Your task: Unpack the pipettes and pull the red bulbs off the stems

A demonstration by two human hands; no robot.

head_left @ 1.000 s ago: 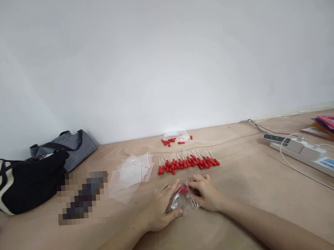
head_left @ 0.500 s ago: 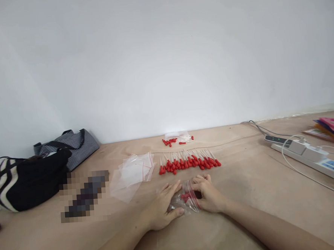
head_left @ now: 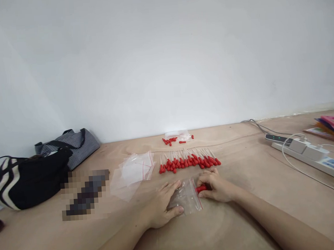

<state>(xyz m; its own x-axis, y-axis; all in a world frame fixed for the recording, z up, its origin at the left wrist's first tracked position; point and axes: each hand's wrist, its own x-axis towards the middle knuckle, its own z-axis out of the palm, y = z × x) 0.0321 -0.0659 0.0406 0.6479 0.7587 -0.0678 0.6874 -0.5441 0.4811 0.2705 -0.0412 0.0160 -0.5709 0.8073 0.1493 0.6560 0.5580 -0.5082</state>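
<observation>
A clear zip bag (head_left: pixel 187 198) with a red line along its right edge lies on the table between my hands. My left hand (head_left: pixel 162 206) rests on the bag's left side, fingers and thumb spread apart. At the bag's red-lined end, my right hand (head_left: pixel 216 186) is closed around a red bulb-shaped piece (head_left: pixel 200 189); how many it holds is hidden by the fingers. Just beyond my hands, a row of pale sticks with red bulb-shaped tips (head_left: pixel 186 162) points away from me.
Flat clear bags (head_left: pixel 135 167) lie in a pile at left. Loose red pieces (head_left: pixel 169 141) sit beside another clear bag (head_left: pixel 177 134) near the wall. Black and striped bags (head_left: pixel 42 178) stand far left, a pixelated dark object (head_left: pixel 86 194) nearer. A power strip (head_left: pixel 313 157) with cables is at right.
My right hand has drawn back rightward from the bag's mouth with the red piece. Red pieces that showed inside the bag no longer show there, and the bag lies flatter. My left hand is nearly still.
</observation>
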